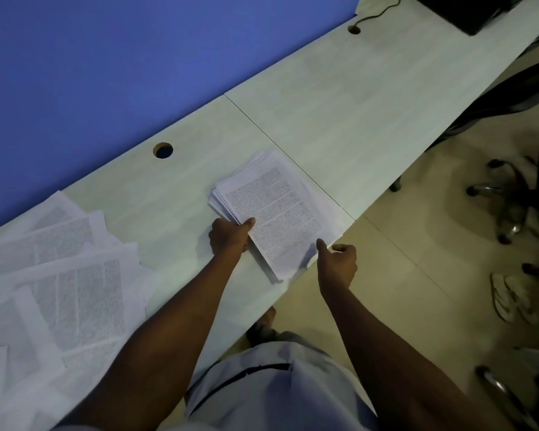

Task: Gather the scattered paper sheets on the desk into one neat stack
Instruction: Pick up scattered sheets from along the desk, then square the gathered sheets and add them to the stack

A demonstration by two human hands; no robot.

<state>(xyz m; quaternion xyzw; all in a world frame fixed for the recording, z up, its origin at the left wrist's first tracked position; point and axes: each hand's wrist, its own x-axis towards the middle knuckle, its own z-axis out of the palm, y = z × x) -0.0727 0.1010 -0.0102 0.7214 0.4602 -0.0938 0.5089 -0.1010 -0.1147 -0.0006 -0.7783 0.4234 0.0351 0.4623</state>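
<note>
A stack of printed paper sheets (274,206) lies on the pale desk (339,113), close to its front edge, with its far corner fanned out a little. My left hand (229,236) grips the stack's left edge, thumb on the top page and fingers under or beside the pile. My right hand (338,262) sits at the stack's near right corner by the desk edge, thumb on the paper and fingers curled round the corner. Several loose printed sheets (59,275) lie spread and overlapping at the desk's left end.
A blue partition (106,73) runs along the desk's back. Two round cable holes (163,150) pierce the desktop, one with a black cable (377,14). A dark device (470,10) stands at the far right. Office chair bases (511,197) and sandals (511,300) are on the floor.
</note>
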